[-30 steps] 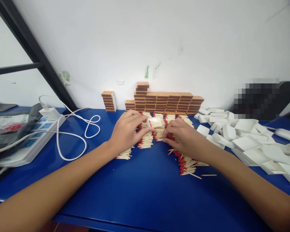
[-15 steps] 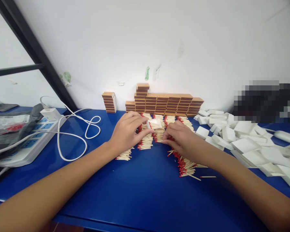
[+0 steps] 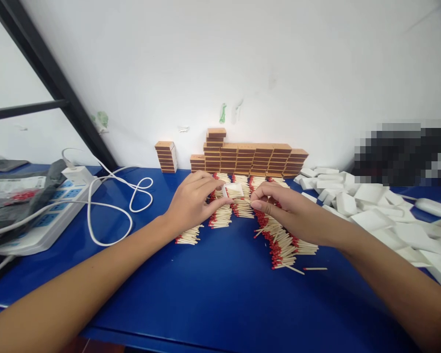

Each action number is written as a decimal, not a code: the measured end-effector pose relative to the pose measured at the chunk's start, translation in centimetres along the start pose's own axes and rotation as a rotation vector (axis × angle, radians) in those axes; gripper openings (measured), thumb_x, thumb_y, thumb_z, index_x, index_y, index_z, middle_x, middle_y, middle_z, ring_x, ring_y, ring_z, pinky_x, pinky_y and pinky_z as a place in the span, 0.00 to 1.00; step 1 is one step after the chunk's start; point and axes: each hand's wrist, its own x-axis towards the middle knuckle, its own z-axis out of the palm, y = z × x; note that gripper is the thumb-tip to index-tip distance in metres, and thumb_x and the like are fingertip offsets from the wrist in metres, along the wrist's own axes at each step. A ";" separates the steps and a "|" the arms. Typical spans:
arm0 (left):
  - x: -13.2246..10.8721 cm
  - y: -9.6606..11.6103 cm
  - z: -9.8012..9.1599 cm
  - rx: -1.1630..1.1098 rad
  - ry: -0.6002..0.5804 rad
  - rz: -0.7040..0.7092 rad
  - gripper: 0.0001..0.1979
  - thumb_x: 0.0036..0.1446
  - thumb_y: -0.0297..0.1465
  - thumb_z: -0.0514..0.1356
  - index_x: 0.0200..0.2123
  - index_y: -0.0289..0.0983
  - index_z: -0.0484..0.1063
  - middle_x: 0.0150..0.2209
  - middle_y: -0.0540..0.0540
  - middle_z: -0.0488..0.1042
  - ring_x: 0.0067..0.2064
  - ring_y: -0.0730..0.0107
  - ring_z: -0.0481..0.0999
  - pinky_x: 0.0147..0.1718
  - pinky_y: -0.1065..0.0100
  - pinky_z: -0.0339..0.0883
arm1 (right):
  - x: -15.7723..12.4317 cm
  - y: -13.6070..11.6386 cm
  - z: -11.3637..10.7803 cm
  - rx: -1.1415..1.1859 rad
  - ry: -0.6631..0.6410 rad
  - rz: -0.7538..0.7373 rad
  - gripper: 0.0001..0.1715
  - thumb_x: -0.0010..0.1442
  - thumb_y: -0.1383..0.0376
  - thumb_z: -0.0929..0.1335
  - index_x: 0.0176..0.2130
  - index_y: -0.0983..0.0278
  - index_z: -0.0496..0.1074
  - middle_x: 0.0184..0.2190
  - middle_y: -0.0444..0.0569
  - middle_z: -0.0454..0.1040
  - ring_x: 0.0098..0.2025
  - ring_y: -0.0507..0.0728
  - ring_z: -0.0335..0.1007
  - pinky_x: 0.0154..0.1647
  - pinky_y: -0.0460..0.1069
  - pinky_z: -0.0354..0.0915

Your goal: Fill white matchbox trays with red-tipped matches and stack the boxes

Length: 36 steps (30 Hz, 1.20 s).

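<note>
Pinching one white matchbox tray (image 3: 226, 190), matches (image 3: 235, 194) inside, in front of the stacked matchboxes (image 3: 246, 158): left hand (image 3: 196, 200); also in front of those stacks, right hand (image 3: 288, 208), curled, whether closed on anything cannot be told; hazard: slackened left grip could tip the tray, spilling contents.

No text reading clearly.
At 9 o'clock, a white label (image 3: 16, 185) is sitting on the grey bag (image 3: 3, 210); print is blurring out.
</note>
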 end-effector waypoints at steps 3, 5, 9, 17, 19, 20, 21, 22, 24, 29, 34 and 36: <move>0.0 0.1 0.0 -0.002 0.008 0.002 0.17 0.66 0.43 0.67 0.47 0.34 0.78 0.38 0.41 0.83 0.44 0.58 0.79 0.46 0.57 0.74 | 0.3 1.0 0.6 -0.132 0.067 -0.107 0.19 0.73 0.51 0.64 0.35 0.59 0.71 0.38 0.52 0.74 0.44 0.63 0.66 0.48 0.57 0.63; 0.0 0.1 0.0 -0.009 0.005 -0.019 0.17 0.66 0.43 0.67 0.47 0.34 0.79 0.39 0.41 0.83 0.44 0.58 0.79 0.46 0.57 0.75 | 0.5 1.6 1.1 -0.202 0.070 -0.167 0.15 0.73 0.56 0.65 0.35 0.60 0.71 0.37 0.53 0.74 0.44 0.64 0.66 0.48 0.58 0.63; 0.0 0.1 0.1 -0.010 -0.010 -0.036 0.18 0.65 0.44 0.68 0.48 0.35 0.79 0.39 0.41 0.83 0.44 0.59 0.79 0.46 0.57 0.75 | 0.5 2.2 2.0 -0.302 0.064 -0.245 0.12 0.72 0.64 0.66 0.34 0.60 0.71 0.36 0.53 0.75 0.43 0.63 0.67 0.44 0.57 0.63; 0.0 0.2 0.0 -0.014 -0.018 -0.045 0.17 0.66 0.44 0.67 0.46 0.36 0.79 0.38 0.42 0.83 0.44 0.60 0.79 0.47 0.57 0.74 | 0.2 1.8 2.7 -0.358 0.038 -0.278 0.07 0.68 0.70 0.69 0.35 0.62 0.73 0.36 0.53 0.75 0.43 0.63 0.67 0.44 0.57 0.64; 0.0 0.3 0.0 -0.012 -0.017 -0.039 0.17 0.66 0.44 0.67 0.47 0.35 0.78 0.39 0.42 0.83 0.44 0.60 0.79 0.47 0.57 0.74 | 0.2 1.8 2.7 -0.361 0.047 -0.286 0.05 0.67 0.69 0.70 0.36 0.61 0.74 0.37 0.53 0.75 0.44 0.63 0.67 0.45 0.57 0.64; 0.0 0.3 0.0 -0.011 -0.015 -0.036 0.18 0.66 0.44 0.67 0.48 0.35 0.78 0.39 0.42 0.83 0.44 0.60 0.79 0.47 0.57 0.74 | 0.1 1.8 2.7 -0.366 0.052 -0.288 0.05 0.67 0.68 0.71 0.36 0.61 0.74 0.37 0.53 0.75 0.44 0.63 0.67 0.45 0.57 0.64; 0.0 0.3 0.0 -0.011 -0.014 -0.032 0.18 0.66 0.44 0.67 0.48 0.35 0.78 0.39 0.42 0.83 0.44 0.60 0.79 0.47 0.57 0.74 | 0.1 1.8 2.6 -0.371 0.055 -0.288 0.04 0.67 0.67 0.71 0.37 0.61 0.74 0.37 0.53 0.74 0.44 0.63 0.67 0.45 0.57 0.64; 0.0 0.3 0.0 -0.010 -0.012 -0.027 0.18 0.66 0.44 0.67 0.48 0.35 0.78 0.39 0.42 0.83 0.44 0.60 0.79 0.47 0.57 0.74 | 0.1 1.9 2.6 -0.374 0.055 -0.287 0.04 0.67 0.67 0.72 0.37 0.61 0.75 0.37 0.53 0.74 0.44 0.64 0.67 0.46 0.57 0.63; 0.0 0.4 0.1 -0.007 -0.005 -0.011 0.18 0.66 0.43 0.67 0.48 0.35 0.78 0.38 0.42 0.82 0.43 0.60 0.79 0.46 0.57 0.74 | 0.2 1.9 2.6 -0.375 0.052 -0.289 0.03 0.67 0.66 0.72 0.38 0.61 0.75 0.37 0.53 0.74 0.45 0.64 0.68 0.45 0.57 0.63; 0.0 0.4 0.1 -0.003 -0.005 -0.004 0.18 0.66 0.43 0.68 0.49 0.35 0.78 0.39 0.42 0.83 0.44 0.59 0.80 0.47 0.57 0.75 | 0.3 2.0 2.7 -0.381 0.053 -0.293 0.02 0.66 0.67 0.72 0.38 0.61 0.76 0.37 0.53 0.74 0.44 0.63 0.68 0.44 0.57 0.64; 0.0 0.3 0.1 -0.001 0.003 -0.001 0.18 0.65 0.44 0.68 0.47 0.35 0.78 0.39 0.41 0.82 0.44 0.59 0.80 0.46 0.57 0.75 | 0.3 1.8 2.7 -0.346 0.035 -0.299 0.06 0.68 0.69 0.70 0.36 0.61 0.76 0.36 0.53 0.75 0.43 0.63 0.68 0.44 0.57 0.65; 0.0 0.3 0.1 0.000 -0.001 -0.008 0.18 0.66 0.44 0.68 0.48 0.36 0.78 0.39 0.42 0.82 0.44 0.59 0.80 0.47 0.57 0.75 | 0.3 1.8 2.7 -0.318 0.025 -0.305 0.08 0.68 0.70 0.69 0.36 0.61 0.75 0.36 0.53 0.75 0.43 0.63 0.69 0.44 0.57 0.66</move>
